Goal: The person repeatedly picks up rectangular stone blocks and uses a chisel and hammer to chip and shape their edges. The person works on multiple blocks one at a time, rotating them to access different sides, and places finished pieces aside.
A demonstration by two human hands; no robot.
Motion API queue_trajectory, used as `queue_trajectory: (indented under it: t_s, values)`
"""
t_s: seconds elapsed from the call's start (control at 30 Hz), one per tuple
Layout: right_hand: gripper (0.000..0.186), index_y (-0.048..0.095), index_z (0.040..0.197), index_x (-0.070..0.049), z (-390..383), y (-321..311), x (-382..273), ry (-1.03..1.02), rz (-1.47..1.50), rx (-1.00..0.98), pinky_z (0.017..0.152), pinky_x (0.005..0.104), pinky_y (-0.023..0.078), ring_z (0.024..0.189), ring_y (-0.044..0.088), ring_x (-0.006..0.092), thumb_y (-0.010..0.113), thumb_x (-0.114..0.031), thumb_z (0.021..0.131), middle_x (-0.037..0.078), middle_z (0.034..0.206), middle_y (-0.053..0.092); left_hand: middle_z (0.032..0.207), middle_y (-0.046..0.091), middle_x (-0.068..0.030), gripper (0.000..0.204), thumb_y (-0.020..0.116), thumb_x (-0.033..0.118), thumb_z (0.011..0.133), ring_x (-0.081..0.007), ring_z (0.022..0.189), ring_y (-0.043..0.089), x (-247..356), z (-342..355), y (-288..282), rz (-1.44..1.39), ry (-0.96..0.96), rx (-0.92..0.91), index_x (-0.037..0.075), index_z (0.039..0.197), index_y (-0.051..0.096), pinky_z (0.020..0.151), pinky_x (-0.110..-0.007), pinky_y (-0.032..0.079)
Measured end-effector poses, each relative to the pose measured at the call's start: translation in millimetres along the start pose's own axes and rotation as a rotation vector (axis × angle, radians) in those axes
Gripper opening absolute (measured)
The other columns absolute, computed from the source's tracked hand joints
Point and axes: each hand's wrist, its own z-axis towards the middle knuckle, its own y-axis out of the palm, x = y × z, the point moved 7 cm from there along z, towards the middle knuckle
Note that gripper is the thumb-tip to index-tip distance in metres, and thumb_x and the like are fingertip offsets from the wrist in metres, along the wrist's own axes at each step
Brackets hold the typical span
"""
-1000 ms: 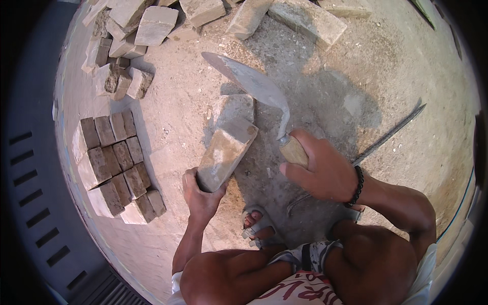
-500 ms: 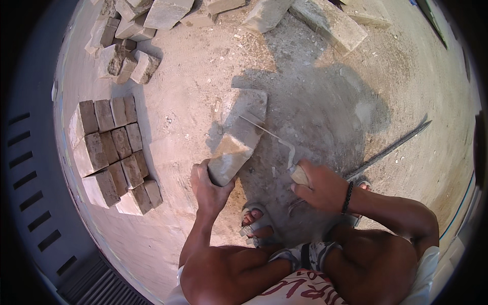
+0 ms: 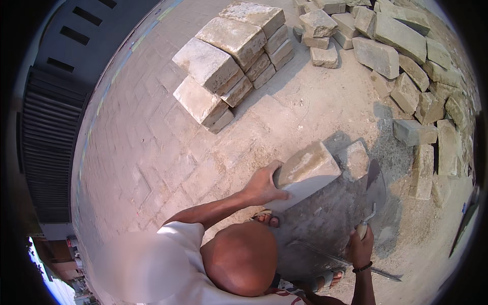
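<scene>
Block [image 3: 305, 170] sits tilted on the dusty ground near the neat stack [image 3: 231, 61], left hand [image 3: 262, 185] clamped on its end. Right hand [image 3: 360, 249] grips the trowel [image 3: 373, 195], blade down beside it. Loose pile [image 3: 406, 66] at the far edge looks untrimmed; much seems left.

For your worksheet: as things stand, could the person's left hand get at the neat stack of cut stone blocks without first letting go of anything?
Probably not. The left hand grips a stone block, and the stack lies well beyond it across bare paving.

You see: 1 stone block [image 3: 306, 173] held | 1 smaller block [image 3: 354, 160] beside it | 1 broad-bladed chopping tool [image 3: 373, 190] | 1 neat stack of blocks [image 3: 231, 56] | 1 loose heap of blocks [image 3: 406, 66], too many to count | 2 hands
</scene>
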Motion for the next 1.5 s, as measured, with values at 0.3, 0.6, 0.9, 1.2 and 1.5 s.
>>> queue_trajectory:
  t_s: [0.3, 0.6, 0.9, 1.2, 1.5]
  values:
    - [0.025, 0.055, 0.091, 0.001, -4, -18, 32, -0.175, -0.334, 0.021, 0.065, 0.0438, 0.047, 0.068, 0.061, 0.0323, 0.065, -0.018, 0.079, 0.016, 0.07, 0.059, 0.113, 0.063, -0.0183, 0.063, 0.077, 0.017, 0.076, -0.0264, 0.103, 0.064, -129, -136, -121, -0.932, -0.176, 0.656, -0.009, 0.125, 0.048, 0.095, -0.039, 0.051]
    - [0.021, 0.054, 0.088, -0.002, -4, 37, 13, -0.266, -0.394, -0.091, 0.061, 0.036, 0.046, 0.066, 0.055, 0.0181, 0.065, -0.018, 0.08, 0.007, 0.075, 0.056, 0.131, 0.055, -0.021, 0.074, 0.07, 0.038, 0.087, -0.0318, 0.122, 0.054, -111, -44, -264, -1.051, 0.07, 0.626, -0.003, 0.14, 0.04, 0.105, -0.047, 0.041]
    - [0.039, 0.058, 0.101, 0.002, -31, 14, 14, -0.14, -0.407, -0.026, 0.075, 0.047, 0.049, 0.086, 0.065, 0.0403, 0.067, -0.033, 0.084, 0.023, 0.089, 0.064, 0.16, 0.023, -0.0182, 0.089, 0.065, 0.044, 0.091, -0.0312, 0.149, 0.019, -109, -29, -232, -0.228, 0.137, 0.983, 0.001, 0.155, 0.019, 0.12, -0.048, 0.014]
    - [0.044, 0.057, 0.106, 0.001, -71, -18, 53, 0.12, -0.352, -0.024, 0.081, 0.0488, 0.05, 0.093, 0.065, 0.0434, 0.066, -0.037, 0.086, 0.028, 0.096, 0.066, 0.152, 0.021, -0.032, 0.097, 0.071, 0.037, 0.088, -0.0445, 0.144, 0.021, 129, 113, 64, 0.466, 0.798, -0.036, -0.005, 0.153, 0.012, 0.118, -0.051, 0.02]
    - [0.061, 0.047, 0.125, 0.003, -130, -39, 107, 0.29, -0.174, 0.119, 0.087, 0.0549, 0.049, 0.106, 0.056, 0.0541, 0.065, -0.04, 0.086, 0.037, 0.113, 0.057, 0.142, 0.036, -0.0326, 0.107, 0.088, 0.027, 0.068, -0.0469, 0.133, 0.037, 238, 281, 269, 0.345, 0.889, 0.179, -0.007, 0.146, 0.022, 0.111, -0.049, 0.033]
